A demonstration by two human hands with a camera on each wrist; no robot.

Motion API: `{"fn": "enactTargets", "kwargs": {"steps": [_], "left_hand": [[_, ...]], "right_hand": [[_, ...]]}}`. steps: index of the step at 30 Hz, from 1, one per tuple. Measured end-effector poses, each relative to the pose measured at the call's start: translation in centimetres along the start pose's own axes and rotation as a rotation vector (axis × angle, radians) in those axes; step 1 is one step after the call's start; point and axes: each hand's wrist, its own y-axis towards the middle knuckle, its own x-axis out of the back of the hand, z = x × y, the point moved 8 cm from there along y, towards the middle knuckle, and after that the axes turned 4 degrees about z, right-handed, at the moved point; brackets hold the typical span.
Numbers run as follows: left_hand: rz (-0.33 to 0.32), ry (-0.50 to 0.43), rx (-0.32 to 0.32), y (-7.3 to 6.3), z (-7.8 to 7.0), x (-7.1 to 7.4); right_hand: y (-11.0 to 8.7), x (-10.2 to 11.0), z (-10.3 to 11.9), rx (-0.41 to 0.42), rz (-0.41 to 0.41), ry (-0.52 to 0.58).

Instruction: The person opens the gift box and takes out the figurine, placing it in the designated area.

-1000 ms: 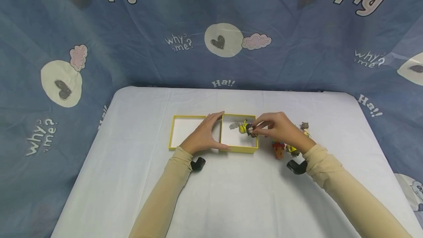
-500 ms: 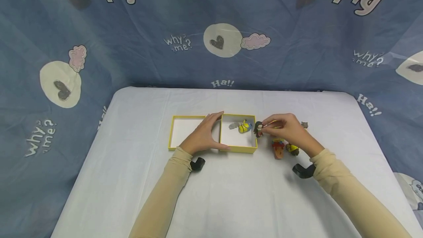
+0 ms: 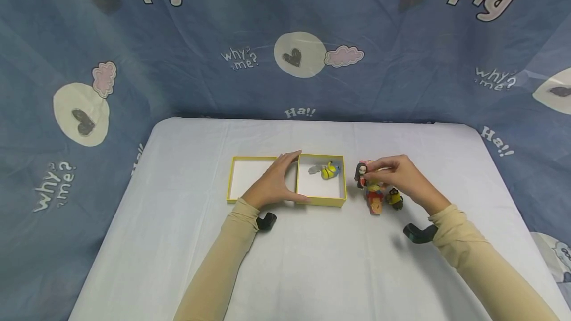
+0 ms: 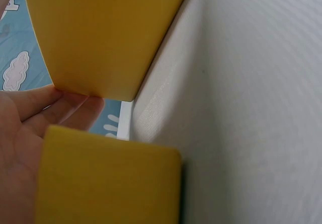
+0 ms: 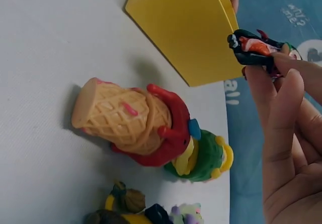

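Observation:
My left hand (image 3: 274,180) spans the left side of a yellow box (image 3: 323,202), thumb at its front corner and fingers at its back corner. Lying in that box is a yellow-and-blue toy figurine (image 3: 330,171) with a grey piece (image 3: 314,169) beside it. Thumb and fingers of my right hand (image 3: 403,177) pinch a small doll figurine (image 3: 360,176) with long dark hair and a red front, just right of the box. The right wrist view shows the doll figurine (image 5: 256,48) held tilted, with the box wall (image 5: 181,32) behind it.
A second shallow yellow-edged box part (image 3: 229,180) adjoins the box's left side. Below the right hand lies a waffle-cone figurine (image 5: 121,105) with red on it, next to a green-and-yellow figurine (image 5: 206,156). A yellow-and-dark figurine (image 3: 394,198) sits to their right.
My right hand has carried the doll figurine from over the box's right edge out to the right, near the other figurines. The left hand stays at the box.

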Motion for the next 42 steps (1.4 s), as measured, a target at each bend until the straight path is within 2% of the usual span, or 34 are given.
{"fn": "enactTargets", "kwargs": {"steps": [8,22,31,42], "left_hand": [[-0.003,0.010,-0.017,0.1,0.0,0.0],[-0.001,0.017,0.002,0.0,0.2,-0.1],[-0.001,0.003,0.019,-0.1,0.3,-0.1],[0.003,0.004,0.009,0.1,0.3,-0.1]], "right_hand": [[-0.7,0.6,-1.0,-0.076,-0.003,-0.018],[-2.6,2.3,-2.9,-0.105,-0.040,0.090],[-3.4,3.3,-4.3,-0.145,-0.062,0.095],[-4.9,4.9,-5.6,-0.194,-0.100,0.115]]}}
